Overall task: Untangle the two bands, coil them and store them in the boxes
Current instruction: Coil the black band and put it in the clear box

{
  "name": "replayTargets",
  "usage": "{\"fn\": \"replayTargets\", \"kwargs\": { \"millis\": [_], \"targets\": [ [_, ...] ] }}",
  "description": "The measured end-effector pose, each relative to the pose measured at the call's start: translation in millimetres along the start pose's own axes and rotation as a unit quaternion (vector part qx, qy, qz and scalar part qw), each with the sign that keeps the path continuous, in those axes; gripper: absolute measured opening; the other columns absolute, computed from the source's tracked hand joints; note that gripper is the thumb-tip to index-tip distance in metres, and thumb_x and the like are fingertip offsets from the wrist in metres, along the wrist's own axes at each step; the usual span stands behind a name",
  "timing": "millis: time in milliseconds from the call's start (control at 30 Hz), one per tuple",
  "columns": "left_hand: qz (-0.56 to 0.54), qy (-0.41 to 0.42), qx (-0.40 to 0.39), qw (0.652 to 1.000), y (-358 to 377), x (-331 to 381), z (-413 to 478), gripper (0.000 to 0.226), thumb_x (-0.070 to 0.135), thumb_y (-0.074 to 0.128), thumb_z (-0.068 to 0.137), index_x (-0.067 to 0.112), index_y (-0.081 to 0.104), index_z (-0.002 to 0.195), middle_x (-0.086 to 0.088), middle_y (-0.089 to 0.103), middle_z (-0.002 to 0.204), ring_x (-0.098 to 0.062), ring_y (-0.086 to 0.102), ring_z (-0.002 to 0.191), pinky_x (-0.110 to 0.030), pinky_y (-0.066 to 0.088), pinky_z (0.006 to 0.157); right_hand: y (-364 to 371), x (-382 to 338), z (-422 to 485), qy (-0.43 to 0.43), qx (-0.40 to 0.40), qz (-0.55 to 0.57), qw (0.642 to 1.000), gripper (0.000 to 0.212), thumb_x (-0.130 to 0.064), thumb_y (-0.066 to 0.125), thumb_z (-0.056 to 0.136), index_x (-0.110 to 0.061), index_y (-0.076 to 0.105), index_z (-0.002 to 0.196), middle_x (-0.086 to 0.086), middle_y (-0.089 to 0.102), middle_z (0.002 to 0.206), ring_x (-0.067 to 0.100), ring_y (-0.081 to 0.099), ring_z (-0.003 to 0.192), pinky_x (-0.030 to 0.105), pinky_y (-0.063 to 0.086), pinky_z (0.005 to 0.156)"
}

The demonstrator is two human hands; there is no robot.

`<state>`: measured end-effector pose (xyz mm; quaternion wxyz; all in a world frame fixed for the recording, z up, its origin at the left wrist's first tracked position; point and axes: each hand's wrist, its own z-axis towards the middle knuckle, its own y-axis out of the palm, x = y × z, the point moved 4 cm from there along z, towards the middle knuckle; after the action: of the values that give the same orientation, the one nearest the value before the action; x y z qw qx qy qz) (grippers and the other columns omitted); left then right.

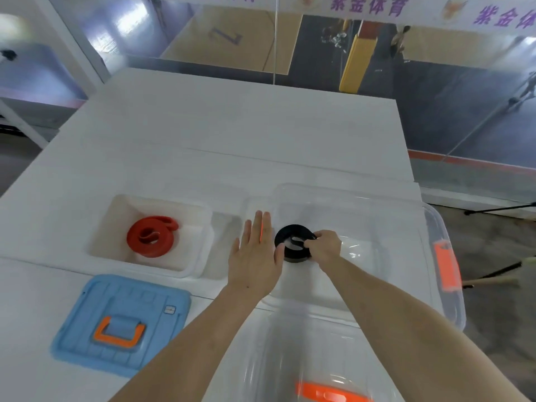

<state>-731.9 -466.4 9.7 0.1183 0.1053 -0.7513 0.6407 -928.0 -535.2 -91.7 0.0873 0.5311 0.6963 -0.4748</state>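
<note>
Your right grip (324, 246), ctr-right of frame, has its fingers curled and pinches the right rim of the black coiled rubber band (290, 230). The band sits low inside the large clear plastic box (377, 204). Your left grip (255, 253) is flat w/ fingers straight, thumb at the coil's left edge. The red coiled rubber band (136, 242) lies in the small white plastic box (121, 210), left of ctr, on the white desk (232, 126).

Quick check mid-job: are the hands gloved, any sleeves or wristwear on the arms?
No. The left hand and right hand are both bare, with no gloves, rings or watch visible. Both forearms are bare too; no sleeve reaches into view.
</note>
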Motion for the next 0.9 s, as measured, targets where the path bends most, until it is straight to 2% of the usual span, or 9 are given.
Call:
{"fn": "replayTargets", "kwargs": {
  "millis": [200, 300, 367, 533, 600, 667, 733, 833, 900],
  "targets": [
    [0.007, 0.001, -0.001, 1.0, -0.6, 1.2, 0.4, 0.075, 0.051, 0.03, 0.108, 0.017, -0.002, 0.167, -0.003, 0.003, 0.177, -0.028, 0.015, 0.162, -0.047, 0.035, 0.123, 5.7, 10.8, 9.0, 0.016, -0.034, 0.049, 0.998, 0.029, -0.005, 0.079, 0.077, -0.012, 0.067, 0.103, 0.009, 0.071, 0.094, 0.035, 0.072, 0.1, 0.053, 0.064, 0.086],
    [0.013, -0.002, -0.004, 1.0, -3.1, 3.6, 0.1, 0.075, 0.05, 0.032, 0.108, 0.017, -0.003, 0.166, -0.003, 0.003, 0.177, -0.028, 0.016, 0.162, -0.045, 0.039, 0.121, 2.7, 12.1, 7.5, 0.044, -0.052, 0.086, 0.994, 0.071, -0.014, 0.085, 0.074, -0.004, 0.055, 0.138, 0.021, 0.065, 0.125, 0.04, 0.066, 0.117, 0.058, 0.059, 0.095],
    [0.018, -0.004, -0.012, 1.0, -5.8, 5.3, 0.0, 0.076, 0.051, 0.032, 0.108, 0.017, -0.003, 0.166, -0.002, 0.002, 0.177, -0.029, 0.014, 0.162, -0.045, 0.039, 0.119, -4.0, 4.3, -1.2, 0.037, -0.061, 0.08, 0.994, 0.077, -0.016, 0.086, 0.078, 0.006, 0.05, 0.142, 0.029, 0.06, 0.129, 0.044, 0.064, 0.12, 0.062, 0.058, 0.096],
    [0.043, -0.008, -0.036, 0.998, -13.0, 7.2, -0.5, 0.079, 0.053, 0.032, 0.108, 0.016, -0.005, 0.166, -0.006, -0.003, 0.177, -0.032, 0.006, 0.163, -0.049, 0.032, 0.124, -29.4, -12.8, -29.3, -0.018, -0.072, 0.004, 0.997, 0.06, -0.014, 0.073, 0.091, 0.012, 0.051, 0.139, 0.029, 0.057, 0.144, 0.045, 0.059, 0.13, 0.058, 0.051, 0.106],
    [0.051, -0.011, -0.032, 0.998, -19.2, 8.1, -6.9, 0.077, 0.053, 0.032, 0.108, 0.017, -0.002, 0.166, -0.008, -0.003, 0.176, -0.033, 0.006, 0.162, -0.05, 0.03, 0.125, -44.1, -20.2, -48.9, -0.068, -0.061, -0.046, 0.995, 0.047, -0.014, 0.065, 0.095, 0.007, 0.059, 0.136, 0.026, 0.062, 0.14, 0.039, 0.06, 0.129, 0.045, 0.052, 0.105],
    [0.057, -0.003, -0.019, 0.998, -26.6, 10.0, -22.0, 0.075, 0.053, 0.031, 0.108, 0.018, 0.0, 0.167, -0.01, 0.0, 0.176, -0.035, 0.009, 0.162, -0.05, 0.03, 0.124, -59.9, -27.3, -76.4, -0.138, -0.051, -0.076, 0.986, 0.042, -0.019, 0.062, 0.098, -0.006, 0.061, 0.138, 0.015, 0.061, 0.14, 0.029, 0.06, 0.126, 0.029, 0.046, 0.093],
    [0.045, 0.021, 0.007, 0.999, -35.7, 14.2, -46.1, 0.073, 0.049, 0.034, 0.108, 0.021, 0.002, 0.167, -0.009, 0.007, 0.176, -0.036, 0.016, 0.16, -0.049, 0.033, 0.122, -79.1, -27.1, -109.7, -0.209, -0.023, -0.092, 0.973, 0.038, -0.022, 0.061, 0.1, -0.014, 0.062, 0.137, 0.009, 0.06, 0.139, 0.026, 0.059, 0.125, 0.025, 0.043, 0.092],
    [0.016, 0.073, 0.067, 0.995, -50.2, 20.3, -96.2, 0.063, 0.039, 0.043, 0.105, 0.022, 0.026, 0.163, -0.006, 0.032, 0.167, -0.032, 0.04, 0.148, -0.05, 0.049, 0.11, -111.5, -10.3, -170.5, -0.316, 0.055, -0.115, 0.94, 0.029, -0.022, 0.062, 0.1, -0.017, 0.066, 0.128, 0.0, 0.06, 0.135, 0.021, 0.053, 0.128, 0.029, 0.047, 0.092],
    [0.014, 0.1, 0.11, 0.989, -49.7, 20.1, -132.8, 0.053, 0.034, 0.051, 0.103, 0.017, 0.045, 0.153, -0.008, 0.049, 0.153, -0.031, 0.052, 0.135, -0.049, 0.054, 0.102, -133.6, 10.8, -213.5, -0.379, 0.139, -0.126, 0.906, 0.025, -0.016, 0.066, 0.097, -0.016, 0.069, 0.121, 0.001, 0.064, 0.127, 0.023, 0.056, 0.122, 0.031, 0.051, 0.084]
  ]
}}
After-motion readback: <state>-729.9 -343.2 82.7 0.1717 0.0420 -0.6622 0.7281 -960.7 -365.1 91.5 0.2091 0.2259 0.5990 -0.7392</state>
